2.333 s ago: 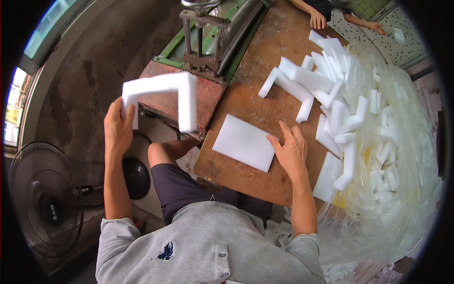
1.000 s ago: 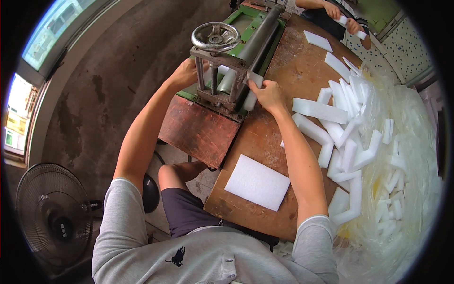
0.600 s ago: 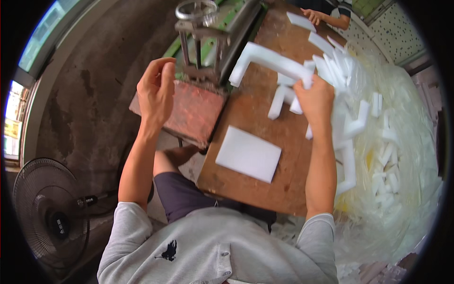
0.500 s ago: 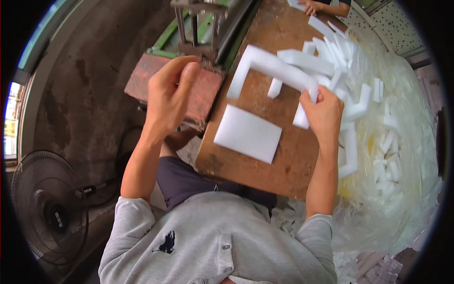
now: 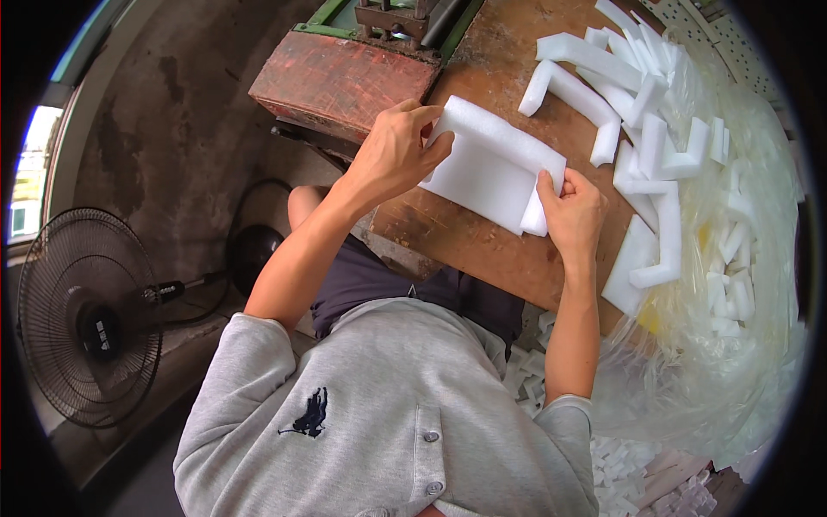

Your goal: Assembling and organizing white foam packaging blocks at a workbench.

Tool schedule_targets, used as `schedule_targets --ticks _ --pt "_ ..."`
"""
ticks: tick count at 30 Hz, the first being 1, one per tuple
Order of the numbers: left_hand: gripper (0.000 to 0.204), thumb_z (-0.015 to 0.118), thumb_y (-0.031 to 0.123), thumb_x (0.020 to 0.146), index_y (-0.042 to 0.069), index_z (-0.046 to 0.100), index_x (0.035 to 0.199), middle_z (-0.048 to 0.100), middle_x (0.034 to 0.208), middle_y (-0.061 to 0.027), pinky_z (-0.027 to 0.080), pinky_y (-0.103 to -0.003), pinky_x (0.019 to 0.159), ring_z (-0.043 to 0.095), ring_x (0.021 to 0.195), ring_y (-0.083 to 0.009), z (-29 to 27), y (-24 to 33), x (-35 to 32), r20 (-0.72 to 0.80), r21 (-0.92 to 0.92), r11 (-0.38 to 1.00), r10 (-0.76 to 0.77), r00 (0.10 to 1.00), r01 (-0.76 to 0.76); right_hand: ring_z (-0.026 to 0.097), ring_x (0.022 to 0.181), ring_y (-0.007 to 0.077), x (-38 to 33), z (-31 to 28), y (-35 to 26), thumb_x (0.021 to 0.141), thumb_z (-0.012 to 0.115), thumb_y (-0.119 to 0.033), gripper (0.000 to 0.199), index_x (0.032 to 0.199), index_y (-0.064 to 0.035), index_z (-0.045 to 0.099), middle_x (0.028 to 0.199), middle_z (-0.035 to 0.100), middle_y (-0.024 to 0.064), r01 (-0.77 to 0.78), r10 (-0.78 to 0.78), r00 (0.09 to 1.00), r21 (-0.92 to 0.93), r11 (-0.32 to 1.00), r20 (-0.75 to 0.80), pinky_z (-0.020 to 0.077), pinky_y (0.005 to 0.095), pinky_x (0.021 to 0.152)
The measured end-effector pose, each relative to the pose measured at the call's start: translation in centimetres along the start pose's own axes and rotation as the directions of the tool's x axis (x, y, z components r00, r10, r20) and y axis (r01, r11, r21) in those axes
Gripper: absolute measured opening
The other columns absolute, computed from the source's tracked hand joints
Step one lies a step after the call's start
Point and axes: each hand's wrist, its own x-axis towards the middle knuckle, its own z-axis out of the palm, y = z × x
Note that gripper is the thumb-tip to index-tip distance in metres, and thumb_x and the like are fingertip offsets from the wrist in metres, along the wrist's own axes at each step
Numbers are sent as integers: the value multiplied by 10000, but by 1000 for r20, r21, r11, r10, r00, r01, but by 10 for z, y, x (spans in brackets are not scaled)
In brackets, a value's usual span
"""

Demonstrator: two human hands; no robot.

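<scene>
1. Two hands are gripping one bent white foam strip (image 5: 504, 142) over the wooden bench (image 5: 482, 241).
2. Left hand (image 5: 392, 155) is closing its fingers on the strip's left end, fingertips pressing on the foam's top edge.
3. Right hand (image 5: 573, 211) is pinching the strip's right end, where the foam is turning down into a short leg; thumb and fingers are curling around that corner.
4. Strip is lying directly over a flat white foam sheet (image 5: 482, 185), which is resting on the bench between the two hands; whether strip and sheet are touching cannot be told.
5. More angled white foam pieces (image 5: 642, 129) are lying piled on the bench's right side, just beyond the right hand.
6. Clear plastic bag (image 5: 741, 284) is sitting past the bench's right edge, holding many small foam offcuts.
7. Reddish metal machine base (image 5: 340, 82) is standing at the bench's far left, near the left hand.
8. Black standing fan (image 5: 86, 314) is sitting on the floor, well apart on the person's left.
9. Person is wearing a grey sweatshirt (image 5: 379, 422) and sitting at the bench.
</scene>
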Motion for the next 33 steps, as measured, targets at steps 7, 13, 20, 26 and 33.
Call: schedule_targets --ticks 7,13,20,26,33 --pt "349 735 156 880 -41 692 1164 628 866 -142 521 -344 675 624 724 -226 5 -9 -7 14 -38 996 -75 997 76 415 466 177 0 5 2 832 764 -169 303 729 60 594 519 473 89 -7 8 1000 -28 1000 7 397 360 507" --pt "343 736 163 884 -40 692 1158 621 854 -143 518 -343 667 619 715 -226 7 -11 -7 24 -29 997 -72 997 73 456 470 183 1 4 1 832 764 -171 279 761 62 626 537 511 101 6 -6 1000 -36 999 7 410 361 512" --pt "209 685 135 865 -64 623 885 560 757 -198 477 -439 653 579 684 -351 12 -12 -7 -21 -70 997 -25 999 23 563 509 249 -1 8 6 819 782 -188 293 757 61 640 611 610 146 -18 18 1000 14 1000 -14 463 380 538" --pt "302 716 136 878 -42 697 1122 582 803 -168 492 -370 657 586 678 -279 15 -19 -9 -18 65 998 -7 1000 8 514 488 247 -2 9 5 823 776 -177 314 711 60 603 577 563 143 4 -3 1000 -53 999 13 435 389 519" --pt "209 698 121 886 -54 670 998 544 764 -164 480 -400 645 549 658 -310 19 -14 -8 -39 37 999 26 999 -25 531 506 301 -6 8 6 820 764 -175 335 684 68 579 597 574 176 9 -5 1000 -134 991 30 435 416 527"
